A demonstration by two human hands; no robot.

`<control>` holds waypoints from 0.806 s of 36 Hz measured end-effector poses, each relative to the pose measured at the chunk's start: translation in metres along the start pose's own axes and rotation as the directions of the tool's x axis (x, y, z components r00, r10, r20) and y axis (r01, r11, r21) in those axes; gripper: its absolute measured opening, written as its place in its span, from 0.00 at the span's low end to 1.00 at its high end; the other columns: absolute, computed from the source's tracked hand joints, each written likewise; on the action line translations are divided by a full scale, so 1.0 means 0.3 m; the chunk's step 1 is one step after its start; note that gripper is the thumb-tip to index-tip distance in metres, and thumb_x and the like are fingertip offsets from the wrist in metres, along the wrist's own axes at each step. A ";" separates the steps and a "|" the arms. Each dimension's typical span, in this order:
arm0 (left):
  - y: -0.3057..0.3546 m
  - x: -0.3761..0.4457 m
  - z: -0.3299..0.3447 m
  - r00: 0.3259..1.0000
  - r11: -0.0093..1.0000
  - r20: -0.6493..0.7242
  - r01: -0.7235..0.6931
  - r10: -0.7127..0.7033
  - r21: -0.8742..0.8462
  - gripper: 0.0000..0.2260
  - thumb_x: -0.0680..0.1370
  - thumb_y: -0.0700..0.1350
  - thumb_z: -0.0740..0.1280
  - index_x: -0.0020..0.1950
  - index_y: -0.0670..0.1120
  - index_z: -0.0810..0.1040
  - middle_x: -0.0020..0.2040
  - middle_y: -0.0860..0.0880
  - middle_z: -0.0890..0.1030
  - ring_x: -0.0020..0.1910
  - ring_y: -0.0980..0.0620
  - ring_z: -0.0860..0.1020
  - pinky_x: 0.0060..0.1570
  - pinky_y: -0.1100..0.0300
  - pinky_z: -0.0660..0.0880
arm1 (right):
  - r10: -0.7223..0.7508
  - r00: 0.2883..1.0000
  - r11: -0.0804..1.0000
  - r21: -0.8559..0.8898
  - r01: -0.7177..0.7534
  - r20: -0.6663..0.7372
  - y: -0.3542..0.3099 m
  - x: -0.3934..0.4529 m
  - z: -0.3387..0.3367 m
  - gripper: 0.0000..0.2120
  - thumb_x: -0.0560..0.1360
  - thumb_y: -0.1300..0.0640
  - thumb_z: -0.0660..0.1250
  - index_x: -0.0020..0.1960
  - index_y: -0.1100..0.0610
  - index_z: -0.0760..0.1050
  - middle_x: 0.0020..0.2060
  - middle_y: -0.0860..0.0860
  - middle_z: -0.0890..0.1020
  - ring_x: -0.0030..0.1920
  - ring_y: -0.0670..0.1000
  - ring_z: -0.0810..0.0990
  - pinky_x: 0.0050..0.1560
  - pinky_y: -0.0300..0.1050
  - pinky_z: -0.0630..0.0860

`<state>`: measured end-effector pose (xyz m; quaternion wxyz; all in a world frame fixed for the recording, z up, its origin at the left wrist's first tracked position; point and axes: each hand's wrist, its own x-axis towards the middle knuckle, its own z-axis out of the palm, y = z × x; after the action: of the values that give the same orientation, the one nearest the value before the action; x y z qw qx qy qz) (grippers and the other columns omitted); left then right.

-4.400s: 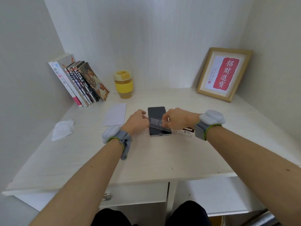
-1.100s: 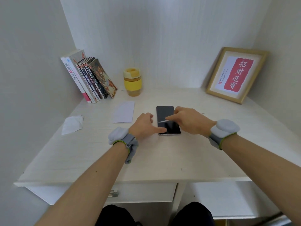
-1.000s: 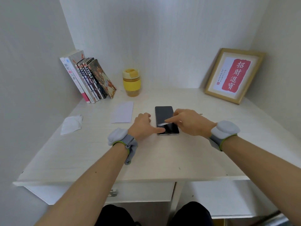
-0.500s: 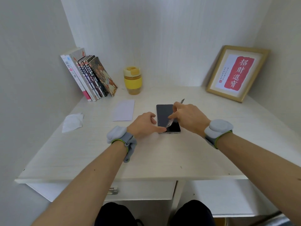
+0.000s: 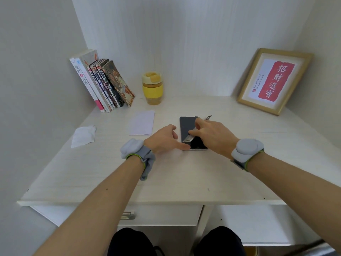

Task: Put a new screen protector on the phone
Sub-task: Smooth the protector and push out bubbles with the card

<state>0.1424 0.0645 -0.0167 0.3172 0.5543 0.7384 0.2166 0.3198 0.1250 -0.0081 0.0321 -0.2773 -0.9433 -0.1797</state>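
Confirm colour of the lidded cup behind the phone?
Yellow: the cup has a pale yellow lid, bright yellow band and amber base. Head view, the only one.

White wood-grain desk (image 5: 166,185) sits in a corner alcove, pale panelled walls (image 5: 184,43) on three sides, drawer (image 5: 158,217) with metal pull under the front edge. Books (image 5: 103,84) lean against the left wall, yellow cup (image 5: 152,88) at the back, framed red print (image 5: 273,81) propped in the right corner. Light is soft and even.
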 end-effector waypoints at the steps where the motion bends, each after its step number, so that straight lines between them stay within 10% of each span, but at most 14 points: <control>1: 0.000 0.001 -0.002 1.000 1.000 0.003 0.000 0.000 0.001 0.43 0.68 0.56 0.76 0.76 0.45 0.58 0.54 0.53 0.73 0.52 0.54 0.73 0.48 0.62 0.68 | -0.002 1.000 1.000 0.003 0.002 0.003 0.001 -0.002 0.000 0.15 0.80 0.59 0.60 0.65 0.50 0.73 0.55 0.52 0.70 0.45 0.53 0.75 0.42 0.46 0.76; 29: 0.006 0.009 -0.008 1.000 1.000 0.019 0.011 -0.012 0.019 0.43 0.68 0.57 0.76 0.75 0.45 0.59 0.56 0.54 0.72 0.51 0.55 0.72 0.45 0.63 0.67 | 0.062 0.997 0.995 -0.076 -0.059 0.039 -0.033 0.038 0.001 0.14 0.80 0.62 0.56 0.64 0.56 0.71 0.60 0.55 0.69 0.54 0.54 0.72 0.39 0.44 0.69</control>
<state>0.1415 0.0676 -0.0142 0.3203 0.5551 0.7404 0.2025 0.3048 0.1233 -0.0098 0.0076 -0.3103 -0.9276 -0.2080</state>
